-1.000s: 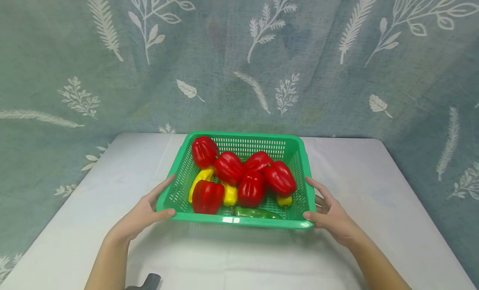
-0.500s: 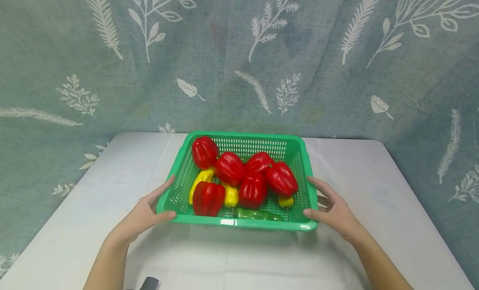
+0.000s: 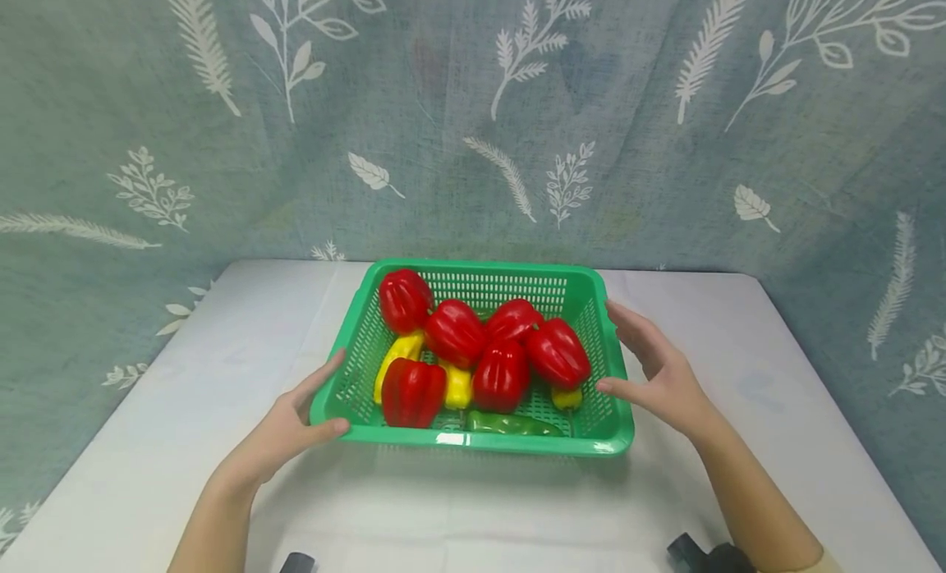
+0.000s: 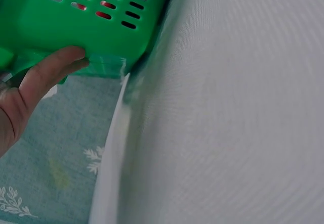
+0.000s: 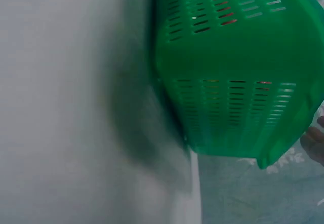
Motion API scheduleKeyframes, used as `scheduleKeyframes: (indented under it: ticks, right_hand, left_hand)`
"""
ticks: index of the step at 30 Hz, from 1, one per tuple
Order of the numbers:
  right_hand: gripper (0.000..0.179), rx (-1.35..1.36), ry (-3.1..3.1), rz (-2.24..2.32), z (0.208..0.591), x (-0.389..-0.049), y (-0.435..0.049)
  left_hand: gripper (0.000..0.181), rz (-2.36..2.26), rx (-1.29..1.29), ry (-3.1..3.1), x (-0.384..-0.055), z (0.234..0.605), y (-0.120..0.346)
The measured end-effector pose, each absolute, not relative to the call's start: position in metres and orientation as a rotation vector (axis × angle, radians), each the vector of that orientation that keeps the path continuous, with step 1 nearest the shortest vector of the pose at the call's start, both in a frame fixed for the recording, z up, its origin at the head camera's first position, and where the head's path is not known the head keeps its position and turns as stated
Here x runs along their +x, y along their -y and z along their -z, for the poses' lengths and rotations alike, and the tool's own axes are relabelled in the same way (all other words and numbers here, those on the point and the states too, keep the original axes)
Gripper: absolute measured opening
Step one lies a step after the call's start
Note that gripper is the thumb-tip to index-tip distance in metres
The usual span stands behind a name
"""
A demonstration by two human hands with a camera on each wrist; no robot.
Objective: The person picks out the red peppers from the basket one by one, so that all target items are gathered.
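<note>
A green slotted plastic basket (image 3: 473, 446) rests on a white-covered table. Several red bell peppers (image 3: 411, 392) lie inside it, with yellow pieces (image 3: 456, 386) partly under them and a long green pepper (image 3: 513, 424) along the front wall. My left hand (image 3: 277, 429) spans the basket's front left corner, its thumb at the front rim; in the left wrist view its straight fingers (image 4: 61, 59) lie against the outer wall. My right hand (image 3: 661, 384) is spread at the right rim, thumb over the edge. The right wrist view shows its fingertips (image 5: 313, 142) beside the basket.
The white tablecloth (image 3: 443, 515) reaches back to a blue-green patterned curtain (image 3: 443, 187). Dark wrist-worn parts show at the bottom edge, one piece (image 3: 298, 563) near the left forearm and another piece (image 3: 702, 554) near the right.
My right hand has loosened from the basket's right side, and its fingers have risen and straightened. The basket's right end shifted slightly rightward. My left hand has hardly moved.
</note>
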State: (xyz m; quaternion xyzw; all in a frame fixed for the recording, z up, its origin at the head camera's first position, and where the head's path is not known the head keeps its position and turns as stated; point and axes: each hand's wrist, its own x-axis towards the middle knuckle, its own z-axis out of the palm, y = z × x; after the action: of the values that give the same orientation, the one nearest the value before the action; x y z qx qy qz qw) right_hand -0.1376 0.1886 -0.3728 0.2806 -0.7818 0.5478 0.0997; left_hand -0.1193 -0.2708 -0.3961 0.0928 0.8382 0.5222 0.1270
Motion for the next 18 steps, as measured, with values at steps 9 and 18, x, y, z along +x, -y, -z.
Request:
scheduleKeyframes:
  ticks: [9,18]
  right_hand:
    - [0.086,0.723,2.628,-1.624,0.355,-0.169,-0.175]
    - [0.097,0.911,2.885,-1.467,0.354,-0.185,-0.162]
  left_hand:
    - [0.085,-1.51,0.256,-2.462,-0.12,0.396,0.27]
    - [0.086,-1.519,0.262,-2.425,-0.122,0.397,0.272]
